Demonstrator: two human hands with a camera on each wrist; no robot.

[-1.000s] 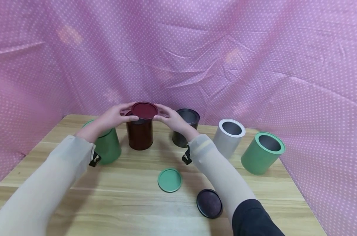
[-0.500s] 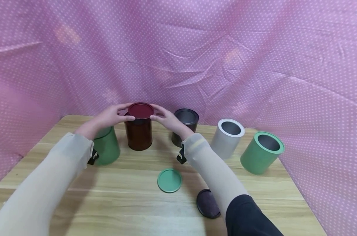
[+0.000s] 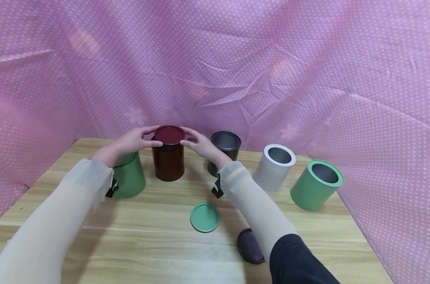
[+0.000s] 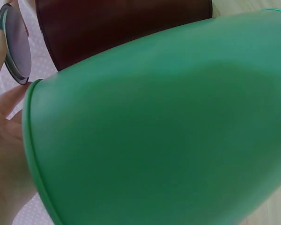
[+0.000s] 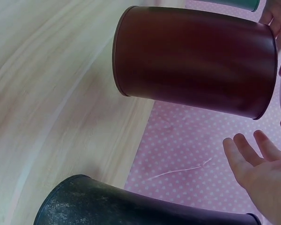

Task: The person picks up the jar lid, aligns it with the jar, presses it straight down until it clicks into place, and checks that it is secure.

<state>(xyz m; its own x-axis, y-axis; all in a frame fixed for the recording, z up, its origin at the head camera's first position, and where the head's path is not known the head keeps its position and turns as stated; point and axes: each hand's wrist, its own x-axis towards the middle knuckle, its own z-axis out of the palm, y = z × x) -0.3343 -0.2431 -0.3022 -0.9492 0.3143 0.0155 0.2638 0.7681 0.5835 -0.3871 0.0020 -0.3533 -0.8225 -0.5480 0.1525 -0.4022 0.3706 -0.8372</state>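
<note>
A dark red lid is held level between both hands, above the mouth of a dark red canister. My left hand grips the lid's left edge with thumb and fingers. From the other side my right hand grips its right edge. A gap shows between the lid and the red canister in the left wrist view. Under my left wrist stands a green canister, its top partly hidden. The right wrist view shows the red canister upright on the table.
An uncovered black canister stands behind my right wrist. Farther right are an uncovered white canister and a green canister. A green lid and a dark lid, partly covered by my right sleeve, lie on the wooden table.
Both hands have shifted the red lid slightly left and then a little lower over the red canister. The other canisters and lids have stayed in place.
</note>
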